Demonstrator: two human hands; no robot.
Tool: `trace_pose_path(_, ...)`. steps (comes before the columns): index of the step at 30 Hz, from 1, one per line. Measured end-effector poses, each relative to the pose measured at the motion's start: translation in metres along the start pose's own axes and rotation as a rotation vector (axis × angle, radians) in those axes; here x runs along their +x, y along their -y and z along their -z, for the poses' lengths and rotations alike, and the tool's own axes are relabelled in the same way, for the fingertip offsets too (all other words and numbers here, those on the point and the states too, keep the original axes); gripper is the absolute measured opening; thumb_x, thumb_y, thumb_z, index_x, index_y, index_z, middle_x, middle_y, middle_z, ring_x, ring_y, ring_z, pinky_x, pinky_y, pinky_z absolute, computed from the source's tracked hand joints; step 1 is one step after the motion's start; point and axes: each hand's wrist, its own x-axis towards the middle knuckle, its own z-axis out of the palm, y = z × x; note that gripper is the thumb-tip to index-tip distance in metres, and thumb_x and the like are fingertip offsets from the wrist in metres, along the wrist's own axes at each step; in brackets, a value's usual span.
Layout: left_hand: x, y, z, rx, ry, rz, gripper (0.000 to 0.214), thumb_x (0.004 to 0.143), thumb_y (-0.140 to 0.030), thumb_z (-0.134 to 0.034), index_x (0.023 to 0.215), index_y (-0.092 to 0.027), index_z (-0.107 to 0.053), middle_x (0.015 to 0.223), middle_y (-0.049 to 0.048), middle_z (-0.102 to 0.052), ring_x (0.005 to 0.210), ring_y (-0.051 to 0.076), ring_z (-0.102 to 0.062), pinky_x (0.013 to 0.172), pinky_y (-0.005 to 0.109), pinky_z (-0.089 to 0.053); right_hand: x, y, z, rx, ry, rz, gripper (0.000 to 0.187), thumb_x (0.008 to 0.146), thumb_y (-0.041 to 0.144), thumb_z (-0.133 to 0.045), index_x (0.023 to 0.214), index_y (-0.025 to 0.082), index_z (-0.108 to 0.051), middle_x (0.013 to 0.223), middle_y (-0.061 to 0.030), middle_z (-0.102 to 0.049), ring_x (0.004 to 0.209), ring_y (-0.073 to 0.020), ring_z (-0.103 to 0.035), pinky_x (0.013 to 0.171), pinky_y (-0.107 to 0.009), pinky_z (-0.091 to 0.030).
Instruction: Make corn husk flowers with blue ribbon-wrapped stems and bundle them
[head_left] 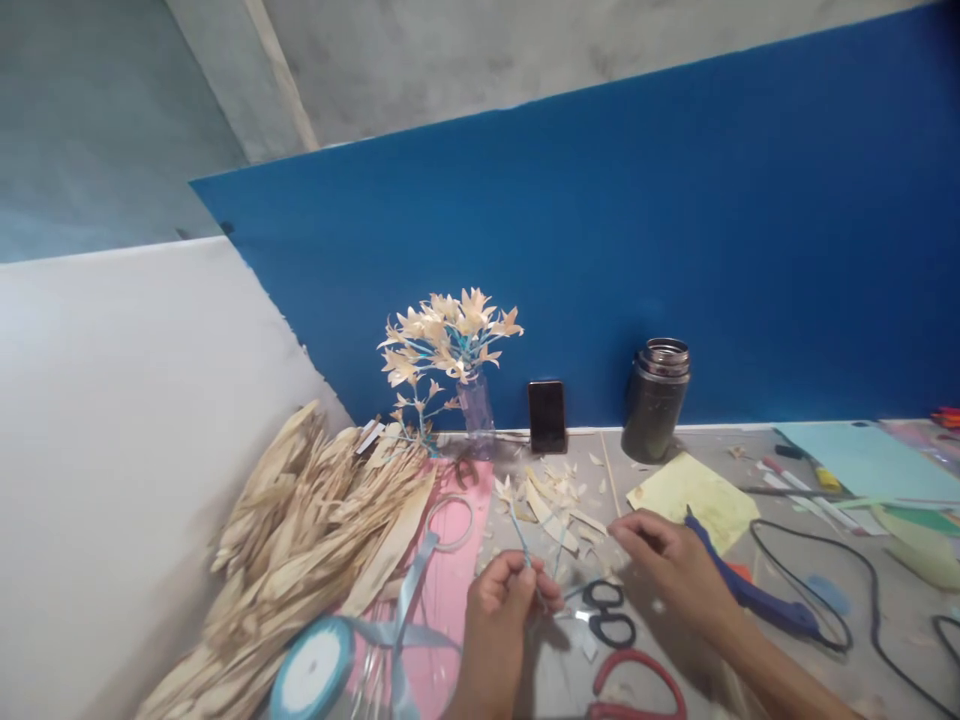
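Observation:
My left hand is closed, pinching a thin blue-wrapped flower stem topped by a small cream husk flower. To its right my right hand hovers beside the scattered husk petals. Its thumb and forefinger are pressed together; whatever lies between the tips, if anything, is too small to make out. Below and between the hands lie black-handled scissors and a red-handled tool, partly cut off by the frame edge. A blue glue gun rests just past my right hand.
Dried corn husks pile up at left, beside a pink sheet and a blue ribbon roll. Behind stand a vase of husk flowers, a phone and a flask. A black cord crosses the right side.

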Motion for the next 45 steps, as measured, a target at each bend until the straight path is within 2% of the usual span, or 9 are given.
trace_pose_path(6, 0.000, -0.020, 0.020, 0.015, -0.015, -0.045, 0.028, 0.084, -0.043, -0.068, 0.088, -0.015, -0.065, 0.062, -0.0014, -0.061, 0.053, 0.011, -0.055, 0.057, 0.024, -0.045, 0.009, -0.019, 0.011, -0.456, 0.113, 0.046, 0.031, 0.092, 0.034, -0.043, 0.078, 0.022, -0.068, 0.087, -0.0061, -0.071, 0.081, -0.0240, -0.064, 0.075, -0.033, -0.043)
trace_pose_path(10, 0.002, -0.023, 0.026, -0.019, -0.009, -0.015, 0.028, 0.083, -0.041, -0.069, 0.088, -0.014, -0.064, 0.065, -0.0002, -0.063, 0.053, 0.011, -0.056, 0.055, 0.023, -0.044, 0.006, -0.010, 0.003, -0.572, 0.266, 0.043, 0.028, 0.091, 0.027, -0.044, 0.079, 0.022, -0.069, 0.087, -0.0051, -0.072, 0.081, -0.0216, -0.065, 0.071, -0.030, -0.042)
trace_pose_path(16, 0.004, -0.018, 0.027, -0.073, -0.010, 0.030, 0.029, 0.079, -0.039, -0.072, 0.087, -0.014, -0.062, 0.066, 0.0003, -0.063, 0.053, 0.011, -0.056, 0.054, 0.023, -0.044, 0.009, 0.017, -0.037, -0.850, 0.425, 0.099, 0.039, 0.097, 0.038, -0.043, 0.082, 0.020, -0.074, 0.090, -0.0110, -0.077, 0.086, -0.0248, -0.070, 0.073, -0.030, -0.043)
trace_pose_path(20, 0.003, -0.013, 0.028, -0.090, -0.016, 0.027, 0.027, 0.079, -0.037, -0.072, 0.089, -0.014, -0.063, 0.070, 0.0017, -0.065, 0.057, 0.012, -0.058, 0.059, 0.025, -0.046, 0.015, 0.020, -0.070, -0.931, 0.415, 0.055, 0.040, 0.094, 0.040, -0.050, 0.085, 0.013, -0.077, 0.091, -0.0221, -0.077, 0.089, -0.0313, -0.072, 0.075, -0.033, -0.045)
trace_pose_path(23, 0.003, -0.009, 0.029, -0.093, -0.015, 0.028, 0.026, 0.078, -0.036, -0.071, 0.088, -0.014, -0.063, 0.069, 0.0029, -0.065, 0.059, 0.013, -0.058, 0.061, 0.026, -0.047, 0.018, 0.016, -0.080, -0.967, 0.394, 0.012, 0.032, 0.091, 0.031, -0.052, 0.090, 0.010, -0.077, 0.095, -0.0238, -0.076, 0.091, -0.0322, -0.072, 0.074, -0.034, -0.046)
trace_pose_path(33, 0.007, -0.004, 0.027, -0.125, 0.029, 0.072, 0.022, 0.080, -0.033, -0.069, 0.085, -0.013, -0.061, 0.068, 0.0025, -0.064, 0.058, 0.012, -0.056, 0.060, 0.026, -0.045, 0.021, 0.009, -0.079, -0.959, 0.402, -0.069, 0.031, 0.089, 0.028, -0.048, 0.086, 0.012, -0.074, 0.096, -0.0203, -0.076, 0.090, -0.0320, -0.071, 0.066, -0.033, -0.041)
trace_pose_path(37, 0.007, -0.008, 0.027, -0.156, 0.018, 0.083, 0.020, 0.079, -0.031, -0.069, 0.086, -0.013, -0.061, 0.070, 0.0030, -0.065, 0.062, 0.012, -0.058, 0.062, 0.026, -0.047, 0.023, 0.007, -0.072, -0.909, 0.431, -0.087, 0.026, 0.086, 0.023, -0.049, 0.085, 0.014, -0.073, 0.093, -0.0164, -0.076, 0.084, -0.0271, -0.070, 0.061, -0.030, -0.036)
trace_pose_path(41, 0.008, -0.010, 0.031, -0.162, 0.002, 0.142, 0.024, 0.076, -0.032, -0.072, 0.088, -0.014, -0.061, 0.072, 0.0037, -0.067, 0.063, 0.013, -0.061, 0.061, 0.026, -0.049, 0.023, 0.002, -0.051, -0.839, 0.523, 0.008, 0.021, 0.085, 0.018, -0.050, 0.087, 0.020, -0.070, 0.091, -0.0072, -0.074, 0.080, -0.0199, -0.066, 0.062, -0.027, -0.034)
trace_pose_path(45, 0.011, -0.007, 0.032, -0.151, 0.014, 0.163, 0.026, 0.075, -0.033, -0.072, 0.088, -0.014, -0.062, 0.073, 0.0040, -0.067, 0.063, 0.015, -0.061, 0.060, 0.027, -0.049, 0.022, -0.001, -0.040, -0.834, 0.568, 0.121, 0.020, 0.078, 0.010, -0.056, 0.087, 0.021, -0.070, 0.094, -0.0067, -0.069, 0.087, -0.0206, -0.063, 0.065, -0.026, -0.034)
